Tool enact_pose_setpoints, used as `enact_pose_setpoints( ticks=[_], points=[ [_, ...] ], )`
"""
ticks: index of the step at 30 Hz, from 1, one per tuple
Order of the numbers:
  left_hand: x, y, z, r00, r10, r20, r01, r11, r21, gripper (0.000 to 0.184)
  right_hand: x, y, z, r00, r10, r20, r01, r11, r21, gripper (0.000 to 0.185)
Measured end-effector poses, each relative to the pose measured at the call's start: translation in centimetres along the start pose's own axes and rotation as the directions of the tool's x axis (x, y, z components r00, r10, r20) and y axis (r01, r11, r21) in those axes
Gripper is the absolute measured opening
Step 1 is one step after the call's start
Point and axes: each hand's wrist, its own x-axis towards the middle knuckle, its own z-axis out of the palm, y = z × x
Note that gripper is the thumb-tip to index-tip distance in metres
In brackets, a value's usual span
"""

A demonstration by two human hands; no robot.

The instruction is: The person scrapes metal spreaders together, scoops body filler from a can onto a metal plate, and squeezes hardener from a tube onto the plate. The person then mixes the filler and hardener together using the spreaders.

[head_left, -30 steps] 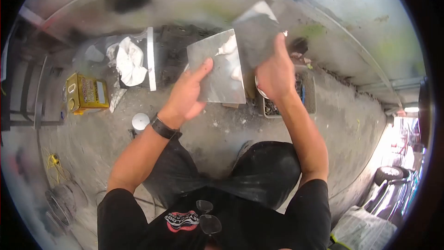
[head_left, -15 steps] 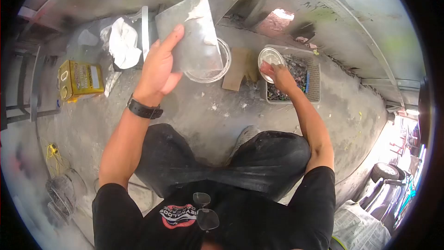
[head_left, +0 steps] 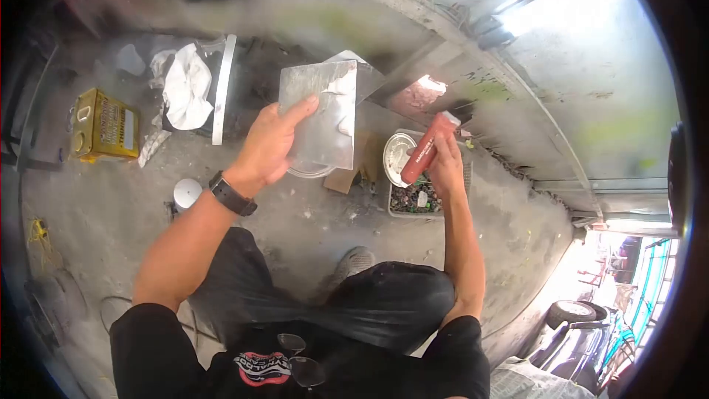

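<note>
My left hand (head_left: 267, 146) grips a flat, see-through plate (head_left: 310, 122), thumb on its upper face. White putty (head_left: 344, 96) is smeared along the plate's right edge, and another thin sheet shows behind it. In my right hand (head_left: 446, 171) is a red hardener tube (head_left: 419, 164) with pale lettering, held at a slant, its whitish end up. Just left of the tube, a round pale lid (head_left: 396, 157) rests at the edge of a bin of debris (head_left: 415, 214). Below the plate, a round tub's rim (head_left: 309, 173) is mostly hidden.
A yellow thinner can (head_left: 107, 125) stands at left, near a crumpled white cloth (head_left: 188, 87) and an upright pale strip (head_left: 224, 92). A white round lid (head_left: 187, 193) sits near my left forearm. Brown cardboard (head_left: 340, 180) lies beside the tub. A panel wall runs behind.
My right hand has come up from the round lid with the red tube now plainly in view. The plate has turned more upright in my left hand. The camera view has shifted.
</note>
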Motion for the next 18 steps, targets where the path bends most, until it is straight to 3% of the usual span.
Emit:
enact_pose_setpoints(
  ticks=[2,3,7,13,18],
  points=[
    [-0.2,-0.2,0.1,1.0,0.017,0.001,-0.017,1.0,-0.01,0.036,-0.7,-2.6,1.5,0.991,0.081,0.109,-0.097,0.984,0.149,0.047],
    [-0.3,-0.3,0.1,1.0,0.028,-0.001,-0.028,1.0,-0.011,0.036,-1.0,-3.4,2.6,0.992,0.093,0.088,-0.1,0.992,0.083,0.055],
    [-0.5,-0.3,-0.3,0.998,0.059,0.022,-0.06,0.998,0.01,0.037,-2.8,-6.3,6.9,0.98,0.122,0.155,-0.13,0.99,0.046,0.058],
    [-0.9,-0.1,-0.6,0.997,0.066,-0.043,-0.065,0.998,0.017,0.038,-2.4,-6.0,5.9,0.912,0.177,0.369,-0.266,0.942,0.203,0.069],
    [-1.2,0.3,0.1,0.997,0.071,-0.041,-0.071,0.997,0.005,0.038,-3.3,-7.0,6.1,0.908,0.129,0.4,-0.23,0.949,0.217,0.071]
  ],
)
